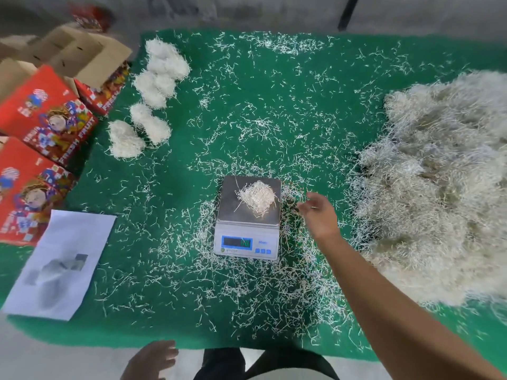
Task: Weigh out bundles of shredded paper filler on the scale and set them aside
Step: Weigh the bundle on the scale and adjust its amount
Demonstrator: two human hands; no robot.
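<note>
Head view: the small bundle of shredded paper (258, 198) sits on the steel pan of the scale (248, 218), just below frame centre. The right hand (319, 215) hovers just beside the pan's right edge, so the bundle lies at about 9 o'clock from its fingertips, with no clear long axis. Its fingers are relaxed and slightly apart, holding nothing. The left hand (151, 360), at 6 o'clock low in frame, is loosely open and farther off. Finished bundles (153, 91) lie at 10 o'clock, the bulk pile (439, 187) at 3 o'clock
</note>
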